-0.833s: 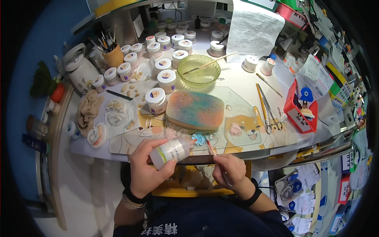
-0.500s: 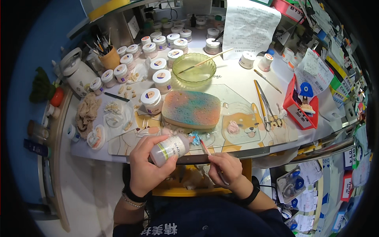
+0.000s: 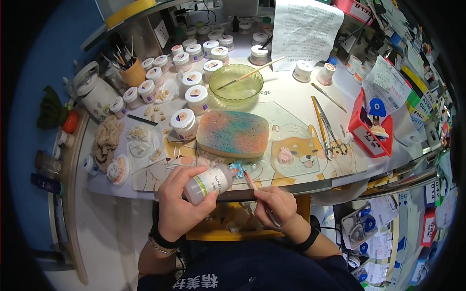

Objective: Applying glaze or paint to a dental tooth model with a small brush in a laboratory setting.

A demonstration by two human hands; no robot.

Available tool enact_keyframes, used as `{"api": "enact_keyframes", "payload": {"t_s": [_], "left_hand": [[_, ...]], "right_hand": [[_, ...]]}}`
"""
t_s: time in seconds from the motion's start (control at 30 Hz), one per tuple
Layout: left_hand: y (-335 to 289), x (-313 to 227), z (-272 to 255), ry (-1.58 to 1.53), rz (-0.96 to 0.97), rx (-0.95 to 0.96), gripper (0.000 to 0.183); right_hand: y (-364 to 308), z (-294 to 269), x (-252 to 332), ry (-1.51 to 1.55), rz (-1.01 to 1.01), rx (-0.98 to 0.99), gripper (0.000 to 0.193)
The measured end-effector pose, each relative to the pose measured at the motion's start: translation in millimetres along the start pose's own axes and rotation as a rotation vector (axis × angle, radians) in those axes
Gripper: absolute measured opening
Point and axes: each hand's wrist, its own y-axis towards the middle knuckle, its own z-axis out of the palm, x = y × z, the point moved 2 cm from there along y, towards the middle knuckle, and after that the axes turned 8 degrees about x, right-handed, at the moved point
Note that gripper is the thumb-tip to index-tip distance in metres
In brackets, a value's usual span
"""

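Spanning the view: table [image 3: 119,188], dog-print mat [image 3: 352,167] on it. Red tray [image 3: 361,137] at the right, blue-topped item inside. Sponge [image 3: 233,133], multicolored, on the mat, well ahead of both hands. Left hand [image 3: 182,201] wrapped around bottle, thumb one side, fingers the other. Right hand [image 3: 278,206] pinching brush between thumb and forefinger, other fingers curled. Green bowl [image 3: 236,101] behind sponge, second brush [image 3: 252,72] lying across it. Bottle [image 3: 208,185] at the table's front edge, tilted, neck toward blue lump. Forceps [image 3: 331,131] left of tray. Jar [image 3: 183,122], white-lidded, just left of sponge; more jars behind. Brush [image 3: 250,180] angled up-left, tip at blue lump; contact cannot be told. Pink lump [image 3: 285,154] right of sponge. Blue lump [image 3: 237,169] between bottle neck and brush tip, in front of sponge.
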Motion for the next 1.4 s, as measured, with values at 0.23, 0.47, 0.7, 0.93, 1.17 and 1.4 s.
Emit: {"api": "enact_keyframes", "payload": {"t_s": [0.23, 0.47, 0.7, 0.93, 1.17, 1.4], "left_hand": [[0.9, 0.4, 1.0, -0.142, -0.005, -0.114, 0.041], [-20.1, 5.9, -11.4, -0.638, -0.157, -0.229, 0.041], [-62.9, 40.9, -35.0, -0.959, -0.099, -0.471, 0.058], [-108.4, 61.6, -94.8, -1.317, 0.232, -0.677, 0.060], [-147.8, 91.2, -133.9, -1.001, 0.210, -0.765, 0.057], [-149.6, 136.1, -160.7, -0.657, -0.122, -1.040, 0.051]], "right_hand": [[-1.0, 1.2, -0.7, -0.010, 0.001, -0.010, 0.033], [0.7, -3.0, 1.9, -0.001, -0.051, 0.043, 0.035], [7.6, -7.3, 3.1, 0.059, -0.140, 0.146, 0.035], [13.7, -4.4, 4.3, -0.008, -0.122, 0.146, 0.035], [17.1, -1.2, 3.6, -0.049, -0.066, 0.099, 0.036], [17.3, -3.7, 2.7, -0.028, -0.043, 0.064, 0.039]]}}
